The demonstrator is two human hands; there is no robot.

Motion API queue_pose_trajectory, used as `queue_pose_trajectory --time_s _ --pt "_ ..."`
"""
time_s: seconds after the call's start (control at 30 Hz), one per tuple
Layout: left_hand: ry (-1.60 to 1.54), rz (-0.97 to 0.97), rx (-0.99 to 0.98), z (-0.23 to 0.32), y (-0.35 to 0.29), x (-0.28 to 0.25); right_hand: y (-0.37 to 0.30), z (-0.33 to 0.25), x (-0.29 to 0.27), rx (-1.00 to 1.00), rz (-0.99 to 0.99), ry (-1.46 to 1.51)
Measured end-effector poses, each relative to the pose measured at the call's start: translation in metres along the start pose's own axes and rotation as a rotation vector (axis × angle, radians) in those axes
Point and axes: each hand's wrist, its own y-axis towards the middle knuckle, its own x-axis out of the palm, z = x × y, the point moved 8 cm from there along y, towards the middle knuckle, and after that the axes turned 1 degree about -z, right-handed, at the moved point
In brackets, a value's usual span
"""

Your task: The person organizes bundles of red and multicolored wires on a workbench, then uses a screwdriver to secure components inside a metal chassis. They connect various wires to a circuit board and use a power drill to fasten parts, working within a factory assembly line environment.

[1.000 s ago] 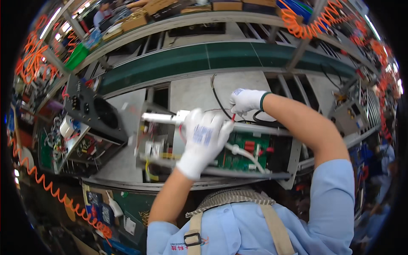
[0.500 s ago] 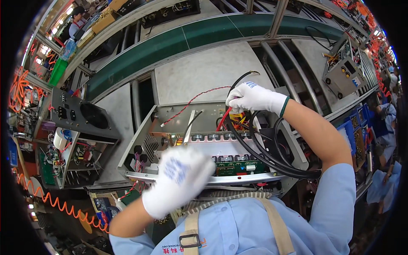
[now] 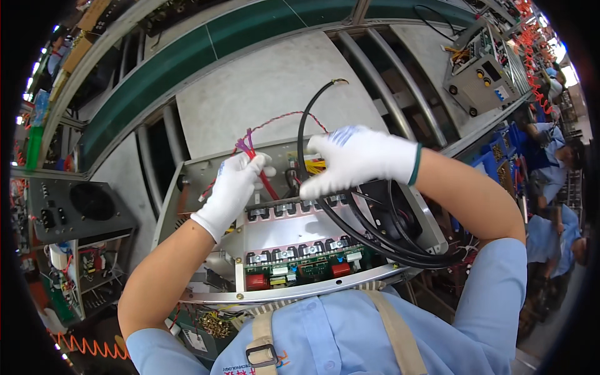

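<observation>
In front of me lies an open metal chassis (image 3: 164,203) with rows of black components and a green circuit board (image 3: 312,270). My left hand (image 3: 230,190), in a white glove, is closed around a bundle of red wires (image 3: 267,187) whose purple ends (image 3: 247,140) stick up past the fingers. To its right my right hand (image 3: 369,156), gloved too, has its thumb and fingers apart. Beside that hand a thick black cable (image 3: 302,128) rises in a curve to a metal lug; more of it loops over the chassis's right side. Behind the hands arcs a thin twisted red wire (image 3: 281,117).
A grey roller conveyor (image 3: 369,81) with a pale board (image 3: 250,87) lies beyond the chassis. Another open unit (image 3: 484,81) stands far right, and a black panel with a fan (image 3: 81,206) at left. Blue parts bins (image 3: 494,156) are on the right; an orange coiled hose (image 3: 87,345) hangs lower left.
My left hand has moved up from the chassis's front edge and taken hold of the red wires. My right hand, which held them, has let go and spread its fingers. The view has shifted.
</observation>
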Motion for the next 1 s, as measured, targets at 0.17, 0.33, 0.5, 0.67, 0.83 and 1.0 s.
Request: queue_pose_trajectory --time_s 0.17,0.33,0.5,0.67,0.83,1.0 --pt "0.105 -0.027 0.064 0.01 0.003 0.002 0.001 -0.029 0.016 0.045 -0.098 -0.173" --pt "0.194 -0.047 0.083 0.024 0.003 0.005 0.027 -0.026 0.029 -0.033 -0.2 0.086" --pt "0.209 -0.05 0.106 0.023 0.003 0.005 -0.02 -0.021 -0.083 -0.355 0.321 0.285" --pt "0.269 -0.078 0.124 0.021 0.001 0.006 -0.153 0.077 -0.15 0.08 0.453 0.316" --pt "0.276 -0.094 0.097 0.017 0.008 0.012 -0.153 0.108 -0.106 0.257 0.713 -0.409" --pt "0.256 -0.099 0.121 0.019 0.002 0.002 -0.12 -0.045 0.013 -0.423 0.259 -0.205"
